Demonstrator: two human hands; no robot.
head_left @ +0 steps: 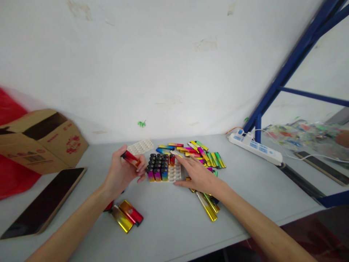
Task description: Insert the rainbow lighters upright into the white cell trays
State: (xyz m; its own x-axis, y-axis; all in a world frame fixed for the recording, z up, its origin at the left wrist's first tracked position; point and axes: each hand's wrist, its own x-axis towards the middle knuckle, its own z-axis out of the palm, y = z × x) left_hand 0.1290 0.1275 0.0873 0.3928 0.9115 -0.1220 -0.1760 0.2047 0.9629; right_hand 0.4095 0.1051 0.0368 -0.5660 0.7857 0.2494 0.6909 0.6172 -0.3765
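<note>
Between my hands, a white tray (175, 174) holds several upright lighters (157, 169) with black tops in its left part; its right part shows bare sockets. A red lighter (172, 160) stands in the back row beside them. My left hand (124, 171), left of the tray, is closed on a red and orange lighter (131, 158) that is tilted. My right hand (197, 174) lies over the tray's right edge, its fingers apart, the forefinger close to the standing red lighter. Colourful lighters (204, 154) are piled behind and beside my right hand.
A second white tray (141, 146) lies near the wall. Loose lighters (127, 215) are at the front left. A dark tablet (43, 203) and a cardboard box (49, 142) stand left. At right are a power strip (256, 148), a phone (323, 167) and a blue frame (283, 74).
</note>
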